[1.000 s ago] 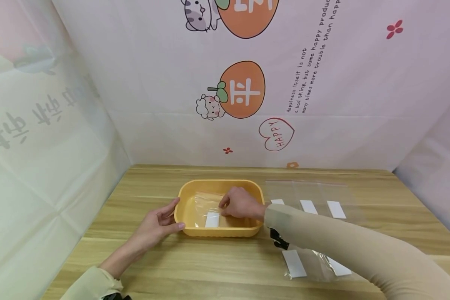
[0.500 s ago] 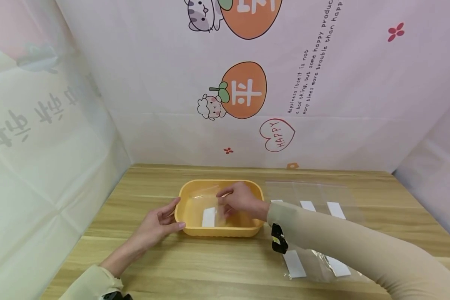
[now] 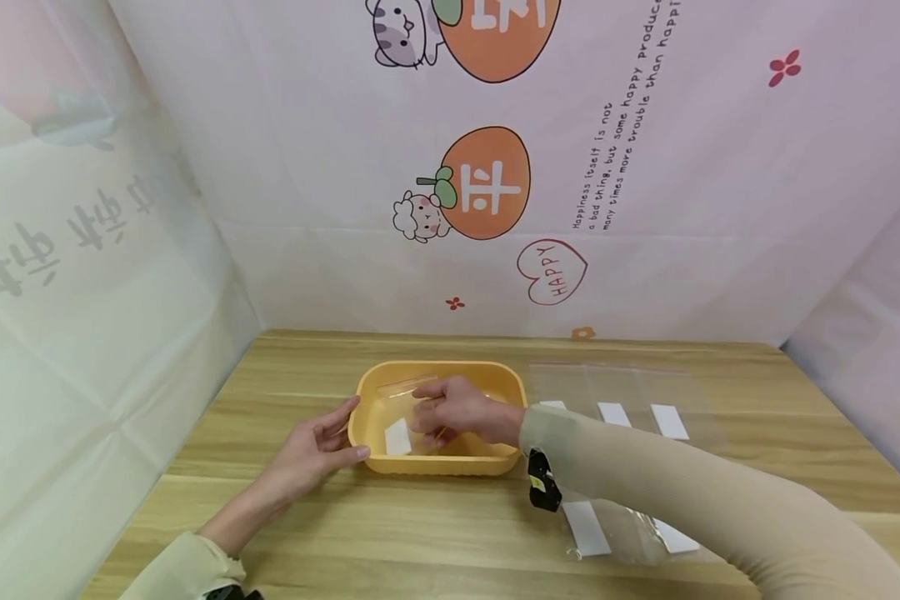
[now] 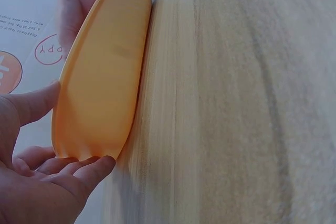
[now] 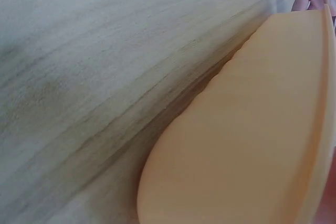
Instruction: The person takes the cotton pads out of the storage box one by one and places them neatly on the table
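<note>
A yellow plastic basin [image 3: 450, 466] stands on the wooden table. My left hand [image 3: 310, 457] holds its left end, thumb at the front corner and fingers along the end wall; in the left wrist view the fingertips [image 4: 105, 165] press on the basin's outside. Inside the basin lies a clear zip-lock bag [image 3: 392, 408] with a white rectangle [image 3: 397, 437] low on it. My right hand [image 3: 461, 408] reaches into the basin and pinches the bag's right side with curled fingers. The right wrist view shows mostly the basin's outer wall [image 5: 236, 129], which hides the right fingers.
Right of the basin, several clear zip-lock bags with white rectangles [image 3: 670, 422] lie flat on the table [image 3: 390, 533], partly under my right forearm. Nearer the front are more bags [image 3: 587, 528]. A printed cloth [image 3: 330, 275] walls off the back.
My right hand has shifted left inside the basin, and the bag has slid left with it, its white rectangle now tilted. My left hand has stayed on the basin.
</note>
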Demonstrator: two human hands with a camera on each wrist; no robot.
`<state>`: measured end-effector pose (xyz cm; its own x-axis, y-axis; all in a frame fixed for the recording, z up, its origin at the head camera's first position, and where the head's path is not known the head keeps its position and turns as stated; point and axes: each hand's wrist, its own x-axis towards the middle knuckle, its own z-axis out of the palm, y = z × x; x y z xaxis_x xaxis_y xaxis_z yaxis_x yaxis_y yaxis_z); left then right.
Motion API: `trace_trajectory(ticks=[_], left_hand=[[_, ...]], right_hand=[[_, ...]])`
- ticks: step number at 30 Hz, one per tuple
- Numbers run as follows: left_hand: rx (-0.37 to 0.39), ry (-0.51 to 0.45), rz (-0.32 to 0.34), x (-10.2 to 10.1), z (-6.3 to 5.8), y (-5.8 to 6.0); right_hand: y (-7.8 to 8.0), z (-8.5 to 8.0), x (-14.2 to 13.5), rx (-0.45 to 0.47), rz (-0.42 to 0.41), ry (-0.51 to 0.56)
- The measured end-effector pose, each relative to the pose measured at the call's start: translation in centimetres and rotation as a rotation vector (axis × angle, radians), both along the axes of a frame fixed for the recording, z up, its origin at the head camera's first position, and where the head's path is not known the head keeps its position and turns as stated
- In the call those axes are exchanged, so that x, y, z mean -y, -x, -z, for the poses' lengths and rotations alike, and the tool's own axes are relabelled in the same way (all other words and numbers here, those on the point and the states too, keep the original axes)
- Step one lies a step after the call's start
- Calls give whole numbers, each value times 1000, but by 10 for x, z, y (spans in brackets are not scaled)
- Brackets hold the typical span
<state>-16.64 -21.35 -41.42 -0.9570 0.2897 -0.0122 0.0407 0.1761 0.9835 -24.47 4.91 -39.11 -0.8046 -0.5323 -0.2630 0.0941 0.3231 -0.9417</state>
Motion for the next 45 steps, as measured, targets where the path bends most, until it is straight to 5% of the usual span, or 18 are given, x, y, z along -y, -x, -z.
trace_trajectory(ticks=[25, 37, 45], left_hand=[[-4, 30, 0, 0, 1, -2], [13, 24, -4, 0, 4, -3], [26, 14, -6, -1, 4, -2]], right_hand=[[-17, -83, -71, -113, -31, 31], [-44, -91, -149, -160, -5, 44], [-70, -82, -217, -188, 29, -12]])
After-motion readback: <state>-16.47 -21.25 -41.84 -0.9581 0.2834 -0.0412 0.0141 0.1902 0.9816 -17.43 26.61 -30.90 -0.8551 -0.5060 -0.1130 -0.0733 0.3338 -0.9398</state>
